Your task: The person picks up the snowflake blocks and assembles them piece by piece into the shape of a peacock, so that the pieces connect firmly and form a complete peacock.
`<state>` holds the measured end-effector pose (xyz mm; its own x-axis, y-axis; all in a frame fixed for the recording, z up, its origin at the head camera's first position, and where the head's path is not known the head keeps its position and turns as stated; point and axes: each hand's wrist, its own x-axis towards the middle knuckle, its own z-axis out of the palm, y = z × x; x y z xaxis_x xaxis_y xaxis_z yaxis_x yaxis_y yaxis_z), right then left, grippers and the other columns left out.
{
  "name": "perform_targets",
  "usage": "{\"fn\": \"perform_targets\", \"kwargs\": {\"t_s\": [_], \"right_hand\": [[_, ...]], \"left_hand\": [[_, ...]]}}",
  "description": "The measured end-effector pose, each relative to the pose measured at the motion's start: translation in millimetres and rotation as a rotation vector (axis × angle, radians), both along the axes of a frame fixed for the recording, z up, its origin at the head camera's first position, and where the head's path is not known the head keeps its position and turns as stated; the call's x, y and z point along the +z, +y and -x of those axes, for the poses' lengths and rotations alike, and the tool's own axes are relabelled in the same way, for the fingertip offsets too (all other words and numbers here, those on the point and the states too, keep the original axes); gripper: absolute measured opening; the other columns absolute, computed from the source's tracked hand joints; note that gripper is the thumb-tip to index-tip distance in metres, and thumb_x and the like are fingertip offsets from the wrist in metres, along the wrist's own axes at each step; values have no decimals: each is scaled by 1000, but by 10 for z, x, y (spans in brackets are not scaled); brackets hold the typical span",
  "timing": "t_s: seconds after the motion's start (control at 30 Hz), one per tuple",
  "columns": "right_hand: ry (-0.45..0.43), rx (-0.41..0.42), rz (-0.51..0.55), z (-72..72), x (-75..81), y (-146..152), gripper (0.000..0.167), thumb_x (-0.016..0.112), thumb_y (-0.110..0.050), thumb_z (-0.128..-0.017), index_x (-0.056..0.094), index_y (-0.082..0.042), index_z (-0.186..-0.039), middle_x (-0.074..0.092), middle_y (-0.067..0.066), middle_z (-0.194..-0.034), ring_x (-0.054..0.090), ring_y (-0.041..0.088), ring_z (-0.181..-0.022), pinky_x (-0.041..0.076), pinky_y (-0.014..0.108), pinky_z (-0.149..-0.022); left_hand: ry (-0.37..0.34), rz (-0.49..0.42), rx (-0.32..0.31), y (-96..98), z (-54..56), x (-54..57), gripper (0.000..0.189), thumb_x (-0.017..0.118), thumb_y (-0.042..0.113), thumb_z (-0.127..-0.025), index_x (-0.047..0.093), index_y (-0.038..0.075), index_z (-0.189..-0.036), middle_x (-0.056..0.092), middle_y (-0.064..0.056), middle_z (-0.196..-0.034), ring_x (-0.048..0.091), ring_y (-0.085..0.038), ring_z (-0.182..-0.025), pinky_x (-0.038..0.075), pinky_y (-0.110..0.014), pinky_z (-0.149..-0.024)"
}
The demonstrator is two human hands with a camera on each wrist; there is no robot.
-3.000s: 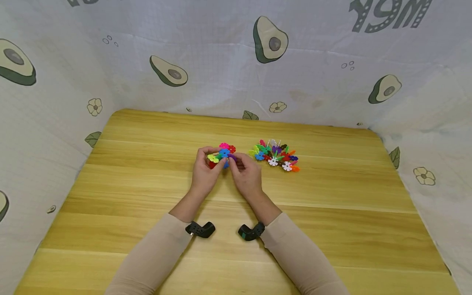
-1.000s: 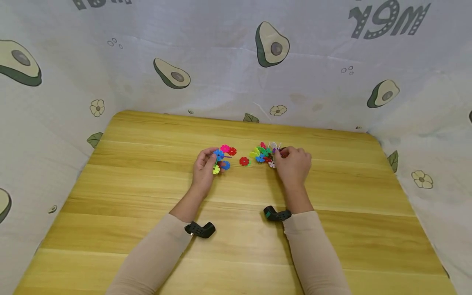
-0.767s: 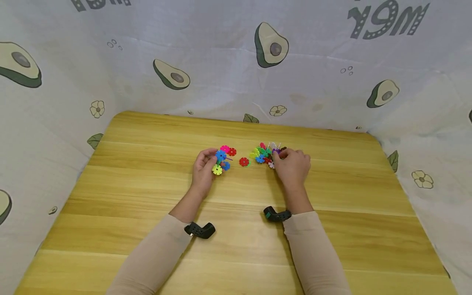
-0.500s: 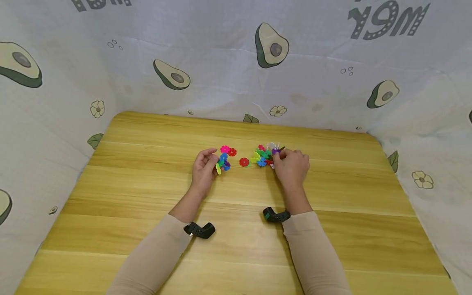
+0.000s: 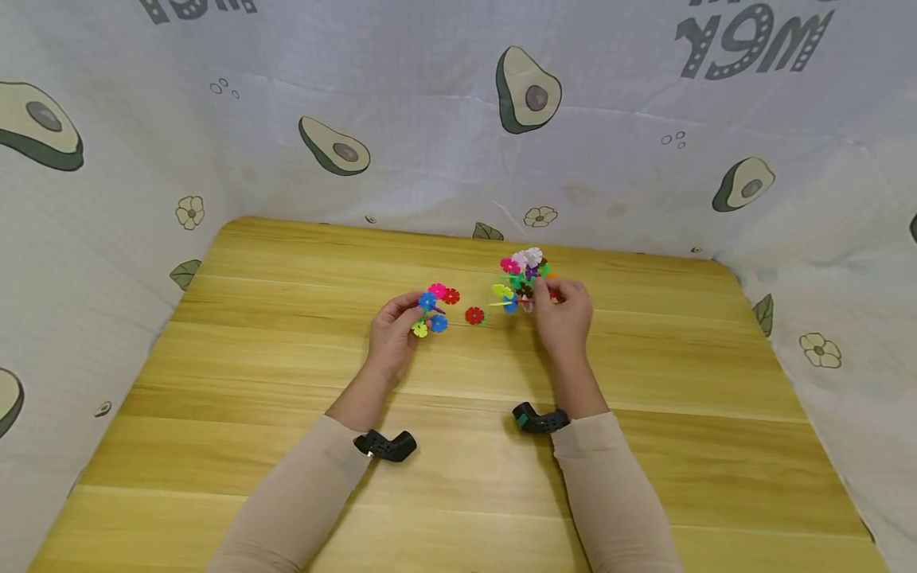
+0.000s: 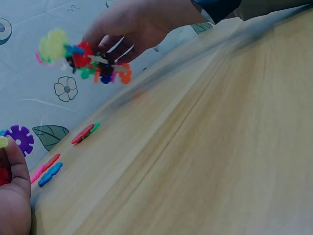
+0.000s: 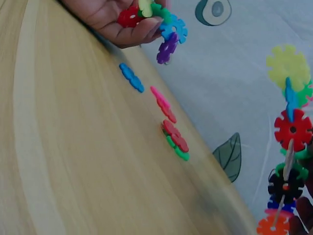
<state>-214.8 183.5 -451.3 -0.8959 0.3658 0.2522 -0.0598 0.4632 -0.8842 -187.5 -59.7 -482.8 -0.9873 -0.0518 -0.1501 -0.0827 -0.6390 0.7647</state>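
My left hand [image 5: 391, 338] holds a small cluster of interlocking plastic flower discs [image 5: 427, 301] between thumb and fingers. Blue, purple, yellow, green and red discs show in it in the right wrist view. On the right, my right hand [image 5: 567, 318] grips a larger assembly of flower discs [image 5: 531, 272], raised above the table. Yellow, blue, red, black and orange discs of this assembly [image 7: 292, 129] appear in the right wrist view. My right fingers hide part of it.
Between the hands lie loose flower discs: a pink disc [image 5: 437, 290], a red disc [image 5: 451, 296], a blue disc [image 5: 439, 324], and another red disc [image 5: 474, 316] over a green one. The wooden table [image 5: 458, 477] meets a patterned cloth backdrop [image 5: 430, 159] behind.
My right hand left the small cluster, reached right and took hold of the larger assembly, which is now lifted off the table. The small cluster has turned in my left hand.
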Motion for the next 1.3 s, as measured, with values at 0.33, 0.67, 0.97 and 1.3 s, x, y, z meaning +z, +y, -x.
{"fn": "perform_targets", "kwargs": {"t_s": [0.33, 0.67, 0.97, 1.3], "right_hand": [[75, 248, 708, -59, -60, -237, 35, 50, 2, -101, 69, -21, -83, 66, -10, -88, 63, 3, -81, 54, 15, -73], [43, 365, 906, -195, -116, -558, 45, 38, 14, -91, 68, -19, -91, 67, -7, -95, 64, 4, -84, 56, 14, -72], [79, 469, 906, -262, -179, -698, 44, 43, 12, -91, 69, -23, -98, 67, -7, -101, 66, 6, -89, 59, 18, -76], [130, 519, 773, -307, -235, -723, 24, 57, -4, -102, 66, -25, -95, 66, -12, -98, 63, 2, -91, 57, 14, -75]], "left_hand": [[14, -138, -97, -20, -15, 10, 31, 50, -6, -101, 71, 16, -95, 62, 2, -97, 60, -7, -79, 56, -14, -68], [-49, -145, -136, -78, -31, 19, 6, 58, 13, -103, 60, 18, -100, 65, 3, -99, 64, -14, -97, 58, -22, -85], [113, -115, -62, 7, -61, 105, 21, 47, 6, -106, 59, 18, -91, 65, 2, -92, 72, -12, -86, 61, -24, -83], [191, -55, -43, 83, -113, 128, 14, 56, 3, -99, 59, 15, -92, 65, 4, -83, 68, -11, -78, 62, -26, -78]]}}
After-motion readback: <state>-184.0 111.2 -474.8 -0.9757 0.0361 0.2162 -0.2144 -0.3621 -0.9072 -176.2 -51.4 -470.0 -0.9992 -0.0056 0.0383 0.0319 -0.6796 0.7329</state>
